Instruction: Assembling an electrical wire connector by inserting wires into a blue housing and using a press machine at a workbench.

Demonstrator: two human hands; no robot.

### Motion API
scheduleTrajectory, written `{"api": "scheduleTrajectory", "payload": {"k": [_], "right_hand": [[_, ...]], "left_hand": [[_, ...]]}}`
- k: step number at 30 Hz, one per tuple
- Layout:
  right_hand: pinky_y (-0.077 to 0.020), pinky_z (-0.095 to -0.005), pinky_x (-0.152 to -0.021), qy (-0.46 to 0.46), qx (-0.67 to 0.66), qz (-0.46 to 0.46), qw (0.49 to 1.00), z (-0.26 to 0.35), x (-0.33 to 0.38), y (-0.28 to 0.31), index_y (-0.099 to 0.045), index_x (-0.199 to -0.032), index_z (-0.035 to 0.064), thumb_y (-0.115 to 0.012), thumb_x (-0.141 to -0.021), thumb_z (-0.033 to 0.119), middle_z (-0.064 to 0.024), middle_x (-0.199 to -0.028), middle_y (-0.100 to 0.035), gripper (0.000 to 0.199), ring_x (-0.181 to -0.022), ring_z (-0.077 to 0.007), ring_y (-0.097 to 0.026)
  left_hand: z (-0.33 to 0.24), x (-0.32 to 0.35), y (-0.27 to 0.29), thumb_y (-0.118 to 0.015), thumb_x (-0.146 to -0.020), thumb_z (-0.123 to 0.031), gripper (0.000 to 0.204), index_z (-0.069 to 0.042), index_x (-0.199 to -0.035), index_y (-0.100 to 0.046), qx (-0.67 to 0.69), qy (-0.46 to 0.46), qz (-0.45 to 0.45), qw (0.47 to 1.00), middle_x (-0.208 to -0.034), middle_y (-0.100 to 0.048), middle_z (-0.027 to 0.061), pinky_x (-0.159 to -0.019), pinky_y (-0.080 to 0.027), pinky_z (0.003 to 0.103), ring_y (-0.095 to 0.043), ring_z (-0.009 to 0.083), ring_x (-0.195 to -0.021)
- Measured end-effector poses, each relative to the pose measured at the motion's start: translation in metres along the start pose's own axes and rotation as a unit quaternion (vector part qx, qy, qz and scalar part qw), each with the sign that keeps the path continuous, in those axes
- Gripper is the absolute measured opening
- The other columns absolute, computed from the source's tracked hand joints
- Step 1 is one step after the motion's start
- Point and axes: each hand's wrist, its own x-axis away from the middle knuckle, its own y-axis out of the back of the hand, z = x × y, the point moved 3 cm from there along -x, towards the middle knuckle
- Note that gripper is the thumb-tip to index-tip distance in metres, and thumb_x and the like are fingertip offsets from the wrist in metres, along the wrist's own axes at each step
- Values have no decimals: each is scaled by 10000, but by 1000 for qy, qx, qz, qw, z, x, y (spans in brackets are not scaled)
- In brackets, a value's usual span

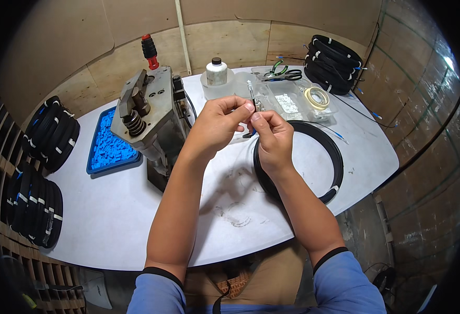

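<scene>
Both hands meet above the middle of the table, pinching a thin black cable (254, 101). A pale, partly clear tip of the cable points up and away from the fingers. My left hand (217, 123) grips it between thumb and forefinger from the left. From the right, my right hand (275, 137) pinches it just below. A small blue piece shows under the fingertips; its kind is hard to make out. Below and right of my right hand lies a coil of black cable (339, 162) with white ties, partly hidden by my right wrist.
Left of my arms stands a metal press (151, 99), beside a tray (116, 166) of small blue pieces. A white bottle (217, 73), pliers (277, 68), scissors (291, 75) and a tape roll (316, 98) sit at the back. More cable coils (334, 63) stand back right and at far left.
</scene>
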Motion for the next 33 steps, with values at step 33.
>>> {"api": "scheduleTrajectory", "payload": {"k": [33], "right_hand": [[-523,-242,-642,-56,-60,17,997,1,2,-3,-616,-907,-8,-634,-897,95,-57,-809,-656,106,-723,-102,-632]], "left_hand": [[-1,1,1,-578,-928,-190,140,-56,-912,-616,106,32,3,994,-867,-623,22,-710,-487,252,-590,100,-778]]}}
